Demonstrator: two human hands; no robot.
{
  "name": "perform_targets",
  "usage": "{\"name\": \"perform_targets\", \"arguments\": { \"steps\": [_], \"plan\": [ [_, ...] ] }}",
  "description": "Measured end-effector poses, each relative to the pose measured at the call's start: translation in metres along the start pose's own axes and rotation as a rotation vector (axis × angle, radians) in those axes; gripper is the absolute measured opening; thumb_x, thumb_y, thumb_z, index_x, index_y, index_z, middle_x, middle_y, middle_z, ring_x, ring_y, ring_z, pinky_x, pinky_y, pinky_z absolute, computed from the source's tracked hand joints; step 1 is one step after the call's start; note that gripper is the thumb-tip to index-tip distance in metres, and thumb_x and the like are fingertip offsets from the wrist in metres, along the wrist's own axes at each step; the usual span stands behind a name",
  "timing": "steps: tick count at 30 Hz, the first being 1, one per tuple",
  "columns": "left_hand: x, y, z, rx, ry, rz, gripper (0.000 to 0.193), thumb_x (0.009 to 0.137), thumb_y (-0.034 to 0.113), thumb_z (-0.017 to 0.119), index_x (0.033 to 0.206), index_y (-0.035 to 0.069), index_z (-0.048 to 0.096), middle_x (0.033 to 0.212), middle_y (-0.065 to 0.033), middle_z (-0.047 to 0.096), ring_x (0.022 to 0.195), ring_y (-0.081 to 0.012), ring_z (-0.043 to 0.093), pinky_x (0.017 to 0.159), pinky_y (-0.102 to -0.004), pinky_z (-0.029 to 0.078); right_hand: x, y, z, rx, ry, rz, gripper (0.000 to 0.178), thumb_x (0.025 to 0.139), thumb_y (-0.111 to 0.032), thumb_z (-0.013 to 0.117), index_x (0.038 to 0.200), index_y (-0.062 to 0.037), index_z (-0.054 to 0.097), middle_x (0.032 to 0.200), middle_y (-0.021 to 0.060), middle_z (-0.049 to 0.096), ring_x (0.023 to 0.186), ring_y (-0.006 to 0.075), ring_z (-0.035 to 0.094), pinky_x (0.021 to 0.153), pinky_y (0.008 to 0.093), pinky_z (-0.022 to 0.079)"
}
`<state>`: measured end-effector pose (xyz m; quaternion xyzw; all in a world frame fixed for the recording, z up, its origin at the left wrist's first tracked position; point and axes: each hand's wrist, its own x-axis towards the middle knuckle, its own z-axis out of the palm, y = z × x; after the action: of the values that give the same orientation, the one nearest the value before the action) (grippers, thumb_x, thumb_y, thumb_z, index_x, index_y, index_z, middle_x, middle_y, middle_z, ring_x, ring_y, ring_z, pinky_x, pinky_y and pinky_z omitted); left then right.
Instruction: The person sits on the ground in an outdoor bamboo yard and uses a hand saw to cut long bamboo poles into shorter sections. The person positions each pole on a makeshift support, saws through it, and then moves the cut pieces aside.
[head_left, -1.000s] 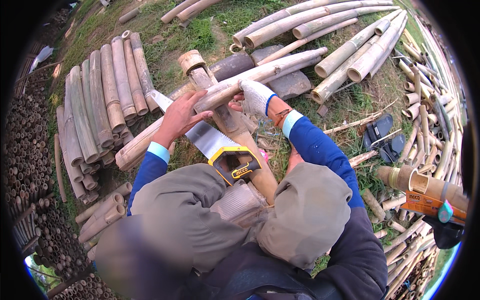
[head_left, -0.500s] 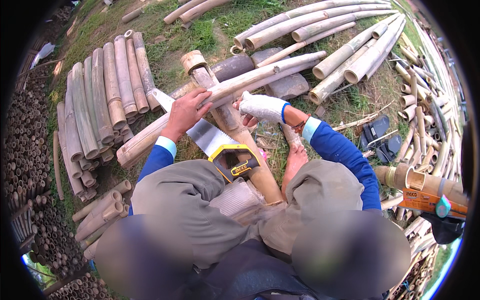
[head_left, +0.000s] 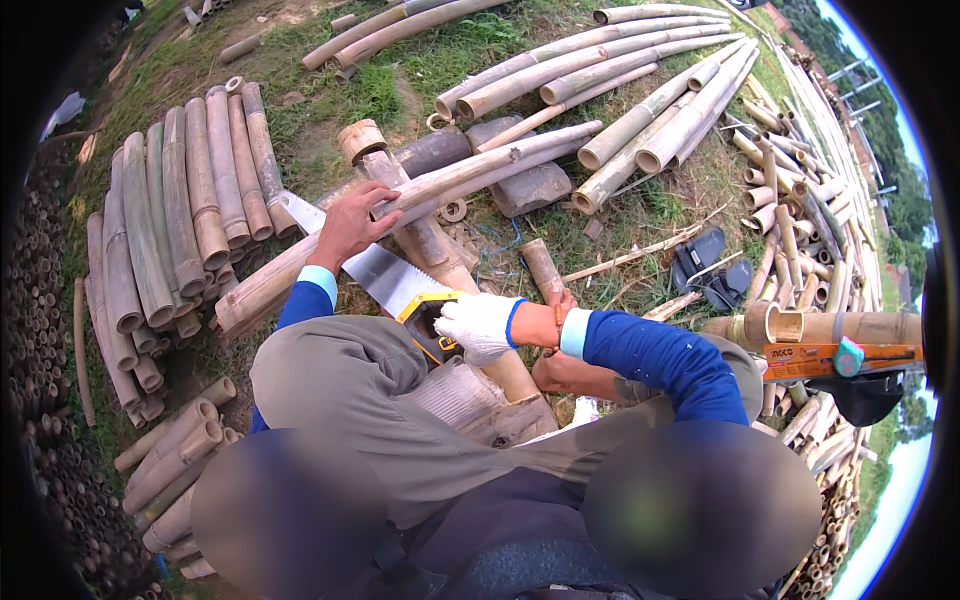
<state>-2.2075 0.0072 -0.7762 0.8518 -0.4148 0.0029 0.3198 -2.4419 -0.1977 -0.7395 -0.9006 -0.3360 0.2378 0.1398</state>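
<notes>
My bare left hand (head_left: 352, 228) grips a pale bamboo pole (head_left: 480, 170) that lies slantwise over a bamboo support (head_left: 420, 235). The fingers curl over the pole and hide part of it. At the saw's yellow and black handle (head_left: 413, 307) is my right hand (head_left: 478, 322), in a white glove and closed. The saw's blade (head_left: 385, 275) crosses the pole beside my left hand, with its tip past the far side. Whether the blade sits in a cut is hidden. The pole's left part (head_left: 262, 290) reaches toward the stacked bamboo.
Cut bamboo lengths (head_left: 185, 190) are stacked at the left. Long poles (head_left: 580, 75) lie on the grass at the far side. Dark sandals (head_left: 712, 268) and a short bamboo stub (head_left: 541, 265) are at the right. An orange-sleeved tool (head_left: 840, 362) rests by a thick bamboo.
My right hand has moved from beside the pole down to the saw's handle and closed on it. My left hand stays on the pole. The view has shifted slightly.
</notes>
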Motion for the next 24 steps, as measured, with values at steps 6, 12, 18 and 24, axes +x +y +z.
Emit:
{"name": "perform_targets", "arguments": {
  "steps": [6,12,18,24],
  "plan": [
    [-0.003,-0.003,-0.004,0.021,-0.003,-0.039,0.04,0.097,0.047,0.078,0.124,0.018,0.079,0.128,-0.0066,0.075,0.109,-0.0342,0.075,0.094,-0.0474,0.06,0.026,-0.044,0.097,-0.202,0.359,0.245,0.047,0.076,-0.019,0.08,0.12,-0.0059,0.073,0.114,0.0193,0.067,0.106,0.0408,0.062,0.089,0.0539,0.053],
    [-0.012,-0.007,-0.004,-0.014,-0.012,-0.107,0.041,0.097,0.048,0.078,0.126,0.02,0.078,0.129,-0.0069,0.076,0.113,-0.033,0.075,0.095,-0.047,0.059,0.028,-0.011,0.049,0.365,0.256,0.268,0.039,0.092,-0.028,0.071,0.121,-0.0035,0.072,0.123,0.0252,0.068,0.114,0.0475,0.065,0.096,0.0558,0.053],
    [-0.017,-0.007,0.009,-0.101,0.041,-0.154,0.043,0.095,0.044,0.081,0.13,0.019,0.08,0.135,-0.0086,0.076,0.122,-0.0332,0.073,0.102,-0.0442,0.058,0.02,0.128,0.053,-0.097,0.57,0.876,0.049,0.091,-0.03,0.074,0.127,0.0018,0.068,0.123,0.0259,0.068,0.124,0.0496,0.062,0.101,0.0518,0.053],
    [-0.031,-0.005,0.012,-0.207,0.112,-0.213,0.041,0.093,0.034,0.084,0.128,0.014,0.081,0.141,-0.0134,0.073,0.126,-0.0348,0.073,0.106,-0.0431,0.057,0.049,0.233,0.062,-0.502,0.694,0.481,0.06,0.085,-0.016,0.07,0.142,-0.0004,0.065,0.131,0.0212,0.063,0.138,0.0463,0.054,0.115,0.0598,0.044]
  ]
}}
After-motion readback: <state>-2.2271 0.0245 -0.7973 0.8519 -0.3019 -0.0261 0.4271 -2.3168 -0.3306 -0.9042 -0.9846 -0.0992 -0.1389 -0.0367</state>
